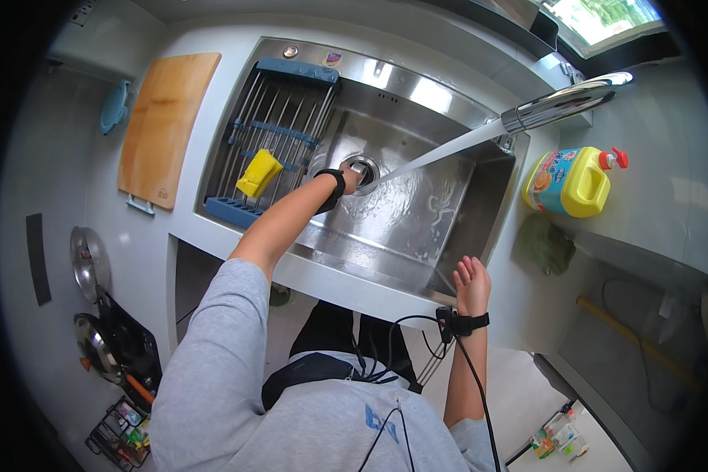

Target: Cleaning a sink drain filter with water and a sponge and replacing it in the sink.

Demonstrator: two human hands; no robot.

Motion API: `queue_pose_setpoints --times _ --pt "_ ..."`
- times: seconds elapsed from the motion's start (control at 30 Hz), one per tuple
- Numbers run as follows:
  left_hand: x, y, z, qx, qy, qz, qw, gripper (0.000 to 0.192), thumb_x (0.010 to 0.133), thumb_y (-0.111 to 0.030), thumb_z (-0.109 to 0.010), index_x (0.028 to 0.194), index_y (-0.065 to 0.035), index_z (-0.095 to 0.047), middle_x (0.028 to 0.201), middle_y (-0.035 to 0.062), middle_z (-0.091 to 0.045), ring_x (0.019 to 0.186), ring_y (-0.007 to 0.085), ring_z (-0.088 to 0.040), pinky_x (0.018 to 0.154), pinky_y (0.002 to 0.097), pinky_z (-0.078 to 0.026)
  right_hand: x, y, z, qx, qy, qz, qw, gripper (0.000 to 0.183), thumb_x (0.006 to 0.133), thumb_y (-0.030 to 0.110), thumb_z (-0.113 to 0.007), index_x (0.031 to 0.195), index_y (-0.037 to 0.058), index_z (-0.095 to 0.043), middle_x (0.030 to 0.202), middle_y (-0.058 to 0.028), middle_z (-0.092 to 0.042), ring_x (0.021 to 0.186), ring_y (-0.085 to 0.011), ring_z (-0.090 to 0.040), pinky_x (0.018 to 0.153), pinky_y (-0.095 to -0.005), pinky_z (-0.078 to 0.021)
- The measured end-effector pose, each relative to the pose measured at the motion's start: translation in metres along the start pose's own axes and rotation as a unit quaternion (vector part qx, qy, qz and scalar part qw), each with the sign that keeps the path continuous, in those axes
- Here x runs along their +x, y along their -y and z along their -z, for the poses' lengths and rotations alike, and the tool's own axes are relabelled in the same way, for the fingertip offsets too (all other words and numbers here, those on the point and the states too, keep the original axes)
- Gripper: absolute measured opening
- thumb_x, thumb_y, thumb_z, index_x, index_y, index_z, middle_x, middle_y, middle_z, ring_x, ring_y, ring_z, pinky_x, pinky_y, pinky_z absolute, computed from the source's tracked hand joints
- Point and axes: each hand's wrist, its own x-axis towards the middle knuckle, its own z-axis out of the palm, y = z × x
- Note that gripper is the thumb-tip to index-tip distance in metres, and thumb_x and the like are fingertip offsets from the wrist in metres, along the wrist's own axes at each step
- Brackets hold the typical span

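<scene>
My left hand point(350, 179) reaches down into the stainless steel sink point(413, 206), its fingers at the drain point(367, 187). Shiny metal shows beside the fingertips, but whether they grip it is hidden. A stream of water point(442, 152) runs from the chrome faucet point(560, 105) to the drain area, close by that hand. My right hand point(473, 284) hangs near the sink's front right corner, empty, with its fingers loosely extended. Left of the drain, a yellow sponge point(259, 173) lies on a roll-out drying rack point(280, 127) with blue ends, set across the sink.
A wooden cutting board point(168, 127) stands left of the sink. On the right counter are a yellow dish soap jug point(568, 182) with a red pump and a green cloth point(546, 245). A black cable point(475, 377) trails from my right wrist. Pans point(97, 345) are at the lower left.
</scene>
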Motion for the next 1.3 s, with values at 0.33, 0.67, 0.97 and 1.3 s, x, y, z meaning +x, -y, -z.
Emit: queue_pose_setpoints --times 0.33,0.67,0.97,1.3 --pt "0.040 0.017 -0.015 0.122 -0.040 -0.065 0.990 0.042 0.066 -0.005 -0.051 0.107 -0.0099 -0.056 0.112 0.0226 -0.050 0.103 0.0361 -0.047 0.091 0.0386 -0.036 0.015 0.002 0.011 0.002 -0.015 -0.013 1.000 0.043 0.086 0.022 -0.049 0.119 -0.0019 -0.038 0.114 -0.0122 -0.049 0.099 -0.0197 -0.048 0.082 -0.0332 -0.0403" --pt "0.011 -0.011 -0.013 0.052 -0.054 0.034 0.997 0.044 0.069 -0.005 -0.049 0.113 -0.0004 -0.047 0.121 0.0221 -0.033 0.107 0.0360 -0.043 0.091 0.0369 -0.036 0.019 0.001 0.007 0.014 -0.007 -0.025 1.000 0.042 0.085 0.023 -0.050 0.118 -0.0015 -0.039 0.112 -0.0118 -0.050 0.098 -0.0194 -0.049 0.081 -0.0325 -0.0407" --pt "0.014 -0.014 0.011 0.145 0.012 -0.042 0.988 0.027 0.069 -0.013 -0.048 0.084 0.0038 -0.063 0.092 0.0244 -0.059 0.096 0.0348 -0.053 0.082 0.0372 -0.043 0.022 -0.002 0.011 0.018 -0.010 -0.032 0.999 0.044 0.086 0.023 -0.049 0.120 -0.0026 -0.038 0.114 -0.0134 -0.049 0.099 -0.0201 -0.049 0.083 -0.0328 -0.0406" --pt "0.014 -0.017 0.010 0.236 0.031 -0.081 0.968 0.033 0.069 -0.013 -0.047 0.094 0.0060 -0.060 0.103 0.0246 -0.056 0.096 0.0326 -0.055 0.081 0.0343 -0.044 0.022 -0.004 0.013 0.018 -0.013 -0.035 0.999 0.044 0.087 0.023 -0.048 0.120 -0.0033 -0.037 0.114 -0.0140 -0.049 0.099 -0.0201 -0.049 0.083 -0.0316 -0.0407"
